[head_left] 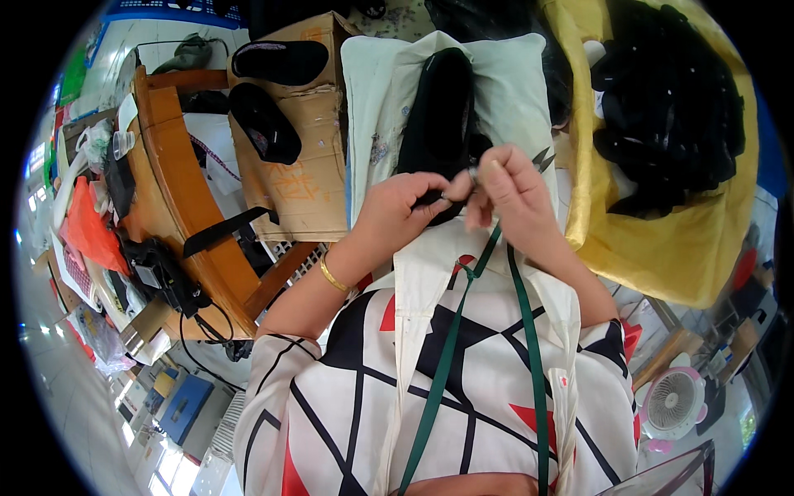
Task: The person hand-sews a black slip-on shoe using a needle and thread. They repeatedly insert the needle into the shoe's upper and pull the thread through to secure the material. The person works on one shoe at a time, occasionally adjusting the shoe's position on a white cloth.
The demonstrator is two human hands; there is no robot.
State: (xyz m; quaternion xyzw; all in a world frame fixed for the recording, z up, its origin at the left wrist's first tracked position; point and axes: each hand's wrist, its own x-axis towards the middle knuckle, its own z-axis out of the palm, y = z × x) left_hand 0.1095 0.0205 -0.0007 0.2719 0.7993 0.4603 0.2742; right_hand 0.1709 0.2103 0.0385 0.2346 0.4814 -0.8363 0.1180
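Observation:
A black cloth shoe (438, 112) lies on a pale cushion (521, 91) in front of me, its toe pointing away. My left hand (405, 202) is closed in a pinch at the near end of the shoe; what lies between its fingertips is too small to make out. Close beside it, my right hand (517, 194) is closed around a pair of scissors (543, 159), whose dark pointed blades stick out past the knuckles. The right fingertips nearly meet the left ones. A green ribbon (447, 360) hangs down my front to just under the right hand.
Two black shoes, one sideways (279, 63) and one slanted (265, 124), rest on a cardboard box (310, 178) to the left, beside a wooden chair (178, 182). At the right, a yellow sack (670, 260) holds a heap of black shoes (670, 107). A pink-and-white fan (672, 403) stands lower right.

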